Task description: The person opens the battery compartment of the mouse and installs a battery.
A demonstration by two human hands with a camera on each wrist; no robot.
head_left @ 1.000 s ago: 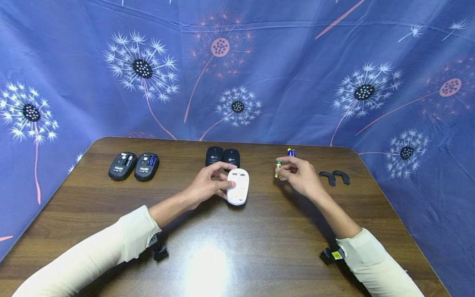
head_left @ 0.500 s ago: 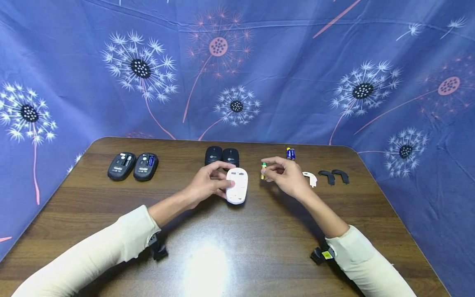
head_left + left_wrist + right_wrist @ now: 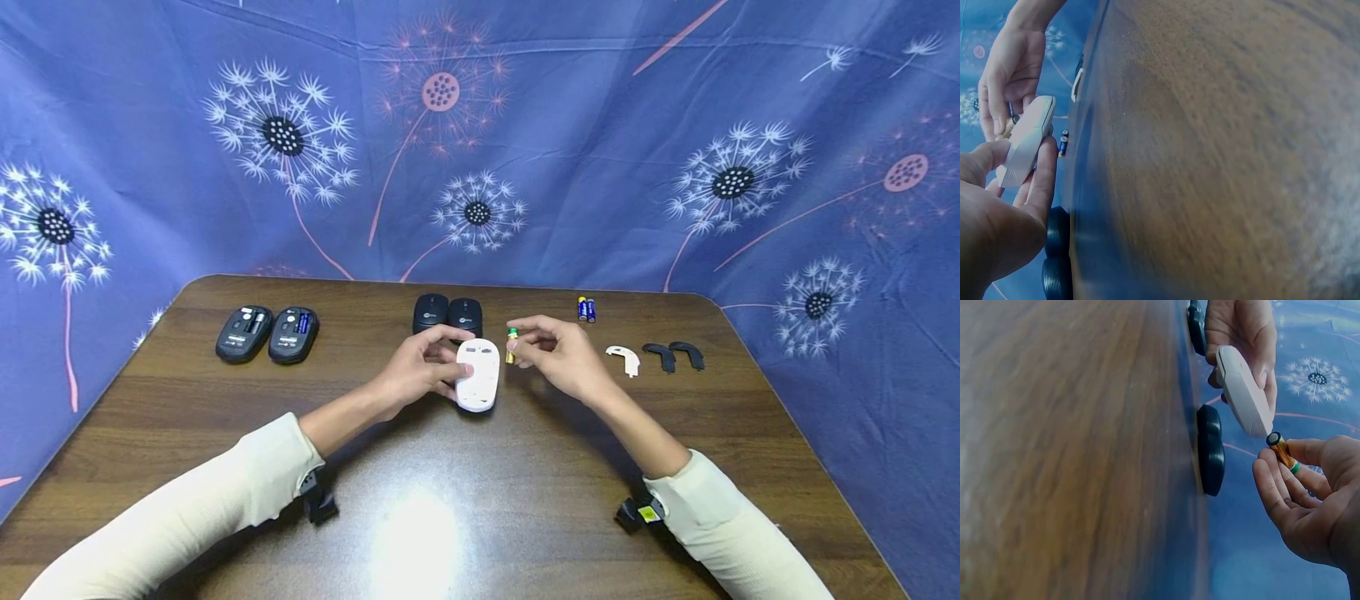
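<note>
My left hand [image 3: 412, 373] holds a white computer mouse [image 3: 481, 385] above the table, thumb on its underside, which faces up with its cover off. Battery slots show near the far end. Just to the right, my right hand [image 3: 564, 360] pinches a gold battery [image 3: 1281, 451] with a green end between thumb and fingers. In the head view the battery stands roughly upright, close to the mouse but apart from it. The left wrist view shows the mouse [image 3: 1027, 140] edge-on, partly hiding the right hand's fingertips.
Two black mice [image 3: 294, 335] lie bottom-up at the left, batteries visible in their slots. Two more black mice [image 3: 431, 312] stand upright behind my left hand. Blue-and-yellow batteries [image 3: 587, 310] lie at the back right. A white cover [image 3: 624, 361] and two black covers [image 3: 660, 357] lie at the right.
My right hand has moved left with the battery, from the right side of the table to beside the mouse, uncovering the white cover. My left hand and the mouse stay almost still.
</note>
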